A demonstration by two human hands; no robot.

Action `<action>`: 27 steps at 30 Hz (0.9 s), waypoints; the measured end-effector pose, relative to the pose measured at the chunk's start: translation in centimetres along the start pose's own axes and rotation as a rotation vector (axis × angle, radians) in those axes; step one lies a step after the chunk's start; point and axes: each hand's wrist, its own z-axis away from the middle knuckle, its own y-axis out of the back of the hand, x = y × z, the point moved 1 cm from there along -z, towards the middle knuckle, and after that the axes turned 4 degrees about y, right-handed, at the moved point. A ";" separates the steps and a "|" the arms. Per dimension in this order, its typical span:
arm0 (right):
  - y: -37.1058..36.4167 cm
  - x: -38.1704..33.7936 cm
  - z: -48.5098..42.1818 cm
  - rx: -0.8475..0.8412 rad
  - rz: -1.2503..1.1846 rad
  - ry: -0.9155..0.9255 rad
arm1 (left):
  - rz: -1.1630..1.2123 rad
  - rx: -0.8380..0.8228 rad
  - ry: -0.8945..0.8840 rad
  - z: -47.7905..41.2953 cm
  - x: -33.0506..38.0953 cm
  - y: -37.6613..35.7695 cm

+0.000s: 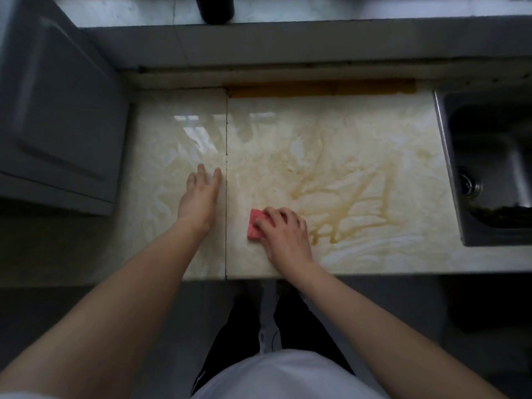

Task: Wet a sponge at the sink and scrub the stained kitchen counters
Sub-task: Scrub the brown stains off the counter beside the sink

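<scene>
Plainly the scrubbing step is in hand rather than the wetting. The right hand [283, 231] lies with its fingers curled over a pink sponge [254, 227] and presses it down on the pale marble-patterned table [359, 131], near the front edge and just to the right of the dark seam [226, 174] that crosses the top from back to front. Only the left part of the sponge shows beyond the knuckles, and whether it is wet cannot be told from here. The left hand [200, 194] rests flat on the table on the other side of the seam, fingers straight and close together, holding nothing; it looks like a brace for the body. A brown stain [354, 194] runs in streaks and trails across the table from just beside the right hand toward the steel sink [442, 145] at the right edge, with paler smears around it. Judged from how much brown remains, the job is in an early to middle stage. The next move calls for the sponge to go to the right, into the thick streaks, with firm downward pressure and short strokes, while the flat hand steadies. Pushing dirty water toward the sink would serve better than spreading it left over the seam. A grey cabinet [57, 110] stands to the left, and a dark bottle [214, 8] sits on the ledge behind.
</scene>
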 end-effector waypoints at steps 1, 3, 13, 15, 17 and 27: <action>-0.2 -0.1 0.9 0.000 -0.003 0.006 | -0.007 0.036 -0.032 0.6 0.2 -0.4; -0.2 -0.1 2.6 0.016 -0.017 0.026 | -0.024 0.061 -0.106 1.6 0.7 -1.3; -0.4 0.6 6.4 -0.030 -0.012 0.108 | -0.057 -0.002 -0.186 1.8 5.1 -1.2; -0.4 0.8 6.5 0.003 0.002 0.130 | -0.108 -0.004 -0.195 1.3 5.9 -0.7; -0.4 1.2 6.6 0.040 -0.018 0.138 | -0.158 -0.007 -0.194 0.6 6.4 -0.1; 0.4 4.6 1.8 0.150 -0.007 0.121 | -0.170 -0.050 -0.128 -3.0 8.0 0.7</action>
